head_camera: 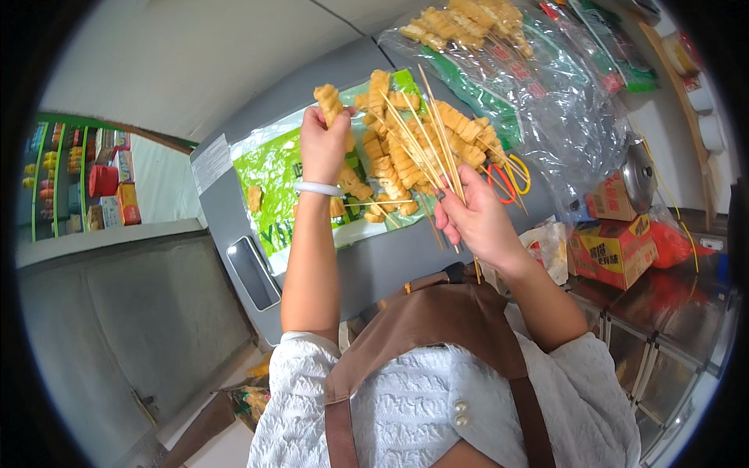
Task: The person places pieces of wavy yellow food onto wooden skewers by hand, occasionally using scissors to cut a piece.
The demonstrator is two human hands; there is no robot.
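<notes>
My left hand (327, 143), with a pale bangle at the wrist, pinches a folded golden fried tofu piece (328, 102) over the green plastic bag (272, 187). My right hand (468, 210) is closed around several thin wooden skewers (430, 140), which fan out up and to the left. Beneath and behind the skewers lies a heap of golden tofu pieces (404, 164), several of them threaded on sticks. One small loose piece (254, 198) rests on the left part of the green bag. Scissors with red and yellow handles (518, 175) lie right of the heap.
A clear plastic bag (562, 117) with skewered tofu (468, 26) covers the table's far right. A smartphone (254, 273) lies at the near left edge of the grey table (374, 266). Cardboard boxes (614, 248) and a metal lid (639, 178) stand at right.
</notes>
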